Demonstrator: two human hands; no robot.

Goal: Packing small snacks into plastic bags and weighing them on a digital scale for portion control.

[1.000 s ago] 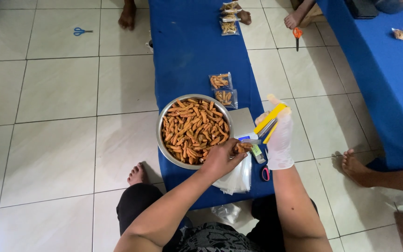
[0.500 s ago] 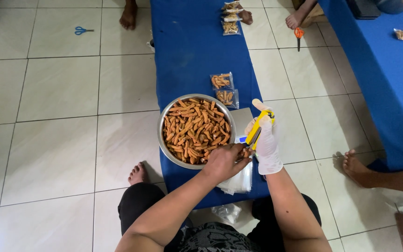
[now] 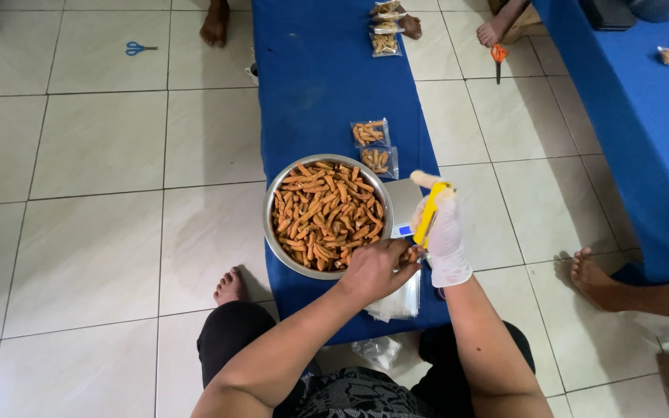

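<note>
A round metal bowl (image 3: 271,232) heaped with orange-brown snack sticks (image 3: 323,213) stands on the near end of a long low blue table (image 3: 327,85). My bare left hand (image 3: 373,269) rests at the bowl's right rim, its fingers curled around a few snack sticks (image 3: 409,252). My right hand (image 3: 447,236), in a white glove, grips a yellow tongs-like tool (image 3: 428,215). The tool's lower end meets the fingertips of my left hand. Both hands hover over a small grey scale (image 3: 400,203) with a blue display.
A stack of clear plastic bags (image 3: 396,303) lies under my left wrist. Two filled packets (image 3: 373,145) lie beyond the bowl, more packets (image 3: 385,31) at the far end. Blue scissors (image 3: 139,48) and an orange-handled cutter (image 3: 497,56) lie on the tiles. Other people's feet (image 3: 594,275) and a second blue table (image 3: 644,116) are to the right.
My gloved right hand has moved left and down, bringing the yellow tool against my left hand's fingertips. My left hand stayed at the bowl's right rim.
</note>
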